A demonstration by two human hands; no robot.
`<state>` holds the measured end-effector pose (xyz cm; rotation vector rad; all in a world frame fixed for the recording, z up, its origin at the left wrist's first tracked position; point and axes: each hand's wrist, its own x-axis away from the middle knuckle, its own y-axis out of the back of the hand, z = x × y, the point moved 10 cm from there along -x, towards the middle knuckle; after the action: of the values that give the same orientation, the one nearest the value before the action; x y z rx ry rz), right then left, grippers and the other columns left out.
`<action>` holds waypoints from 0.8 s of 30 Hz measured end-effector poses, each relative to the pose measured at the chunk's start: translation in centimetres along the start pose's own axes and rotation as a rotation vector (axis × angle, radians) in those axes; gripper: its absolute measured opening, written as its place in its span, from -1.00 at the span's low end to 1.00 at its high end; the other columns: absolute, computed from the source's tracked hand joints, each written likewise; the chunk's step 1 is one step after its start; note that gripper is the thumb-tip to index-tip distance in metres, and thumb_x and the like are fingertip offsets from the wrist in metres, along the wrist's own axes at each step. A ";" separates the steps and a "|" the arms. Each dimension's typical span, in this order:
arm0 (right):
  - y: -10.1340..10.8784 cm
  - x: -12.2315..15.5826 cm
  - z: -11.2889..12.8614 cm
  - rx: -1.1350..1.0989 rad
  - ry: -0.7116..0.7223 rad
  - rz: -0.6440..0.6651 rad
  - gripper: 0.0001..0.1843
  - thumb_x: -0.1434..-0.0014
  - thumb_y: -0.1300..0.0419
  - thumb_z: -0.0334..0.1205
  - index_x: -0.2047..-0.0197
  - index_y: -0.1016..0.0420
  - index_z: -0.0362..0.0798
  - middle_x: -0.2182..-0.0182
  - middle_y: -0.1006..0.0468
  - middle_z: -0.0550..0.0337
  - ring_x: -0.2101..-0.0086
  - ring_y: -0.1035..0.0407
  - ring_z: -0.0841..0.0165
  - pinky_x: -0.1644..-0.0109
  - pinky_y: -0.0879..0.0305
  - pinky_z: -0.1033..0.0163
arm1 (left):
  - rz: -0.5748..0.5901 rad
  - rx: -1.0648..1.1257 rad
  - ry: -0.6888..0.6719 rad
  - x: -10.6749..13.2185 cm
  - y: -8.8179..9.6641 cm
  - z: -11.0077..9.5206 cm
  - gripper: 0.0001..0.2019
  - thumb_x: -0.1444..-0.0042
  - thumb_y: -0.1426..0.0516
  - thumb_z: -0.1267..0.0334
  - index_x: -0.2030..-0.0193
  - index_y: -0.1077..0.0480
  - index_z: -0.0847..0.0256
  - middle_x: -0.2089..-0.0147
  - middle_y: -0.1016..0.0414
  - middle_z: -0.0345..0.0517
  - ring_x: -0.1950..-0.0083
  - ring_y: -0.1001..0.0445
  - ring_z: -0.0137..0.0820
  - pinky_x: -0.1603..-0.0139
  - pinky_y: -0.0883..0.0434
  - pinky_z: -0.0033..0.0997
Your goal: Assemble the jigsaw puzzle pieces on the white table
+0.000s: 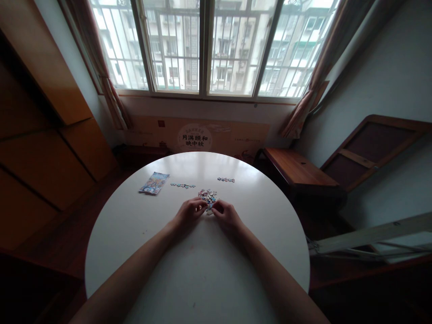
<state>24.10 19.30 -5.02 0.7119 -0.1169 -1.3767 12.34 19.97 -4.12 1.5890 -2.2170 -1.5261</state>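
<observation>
A pile of small jigsaw puzzle pieces (207, 195) lies on the white round table, just beyond my hands. At the pile's near left edge, my left hand (192, 209) rests with bent fingers and its fingertips by the pieces. My right hand (225, 212) is at the near right edge, thumb and fingers pinched together close to a bluish piece. What sits between the fingertips of either hand is too small to make out. Farther back lie two joined strips of pieces, a left strip (182, 185) and a right strip (226, 179).
A colourful picture sheet (154, 183) lies at the left on the table (202, 279). Beyond the table are a barred window (202, 49) and a printed banner (195, 137). A wooden bench (297, 166) stands at the right, wooden cabinets (37, 171) at the left.
</observation>
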 end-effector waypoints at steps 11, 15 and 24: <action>-0.1 -0.1 -0.1 0.001 0.003 0.008 -0.88 -0.06 -0.11 -0.25 0.41 -0.41 -0.12 0.52 -0.43 0.23 0.49 -0.24 0.44 0.38 -0.18 0.34 | 0.006 0.008 0.004 0.0 0.0 0.0 -0.86 -0.12 -0.09 0.30 0.27 -0.48 0.24 0.35 -0.45 -0.13 0.40 -0.39 -0.50 0.35 -0.34 -0.53; -0.1 0.0 -0.1 0.009 0.002 0.008 -0.88 -0.06 -0.11 -0.26 0.40 -0.42 -0.11 0.53 -0.43 0.24 0.50 -0.24 0.44 0.39 -0.18 0.34 | 0.006 0.015 0.003 -0.1 0.1 -0.2 -0.86 -0.12 -0.09 0.29 0.27 -0.48 0.23 0.35 -0.46 -0.13 0.40 -0.40 -0.50 0.35 -0.34 -0.53; -0.1 0.0 -0.1 0.010 0.006 0.004 -0.89 -0.05 -0.11 -0.27 0.41 -0.42 -0.11 0.53 -0.43 0.24 0.50 -0.24 0.44 0.38 -0.17 0.35 | 0.004 0.010 0.009 0.0 0.0 0.0 -0.86 -0.12 -0.10 0.29 0.27 -0.48 0.23 0.35 -0.46 -0.13 0.40 -0.39 -0.50 0.35 -0.34 -0.53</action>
<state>24.08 19.37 -5.16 0.7239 -0.1203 -1.3705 12.33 20.00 -4.11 1.5896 -2.2257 -1.5063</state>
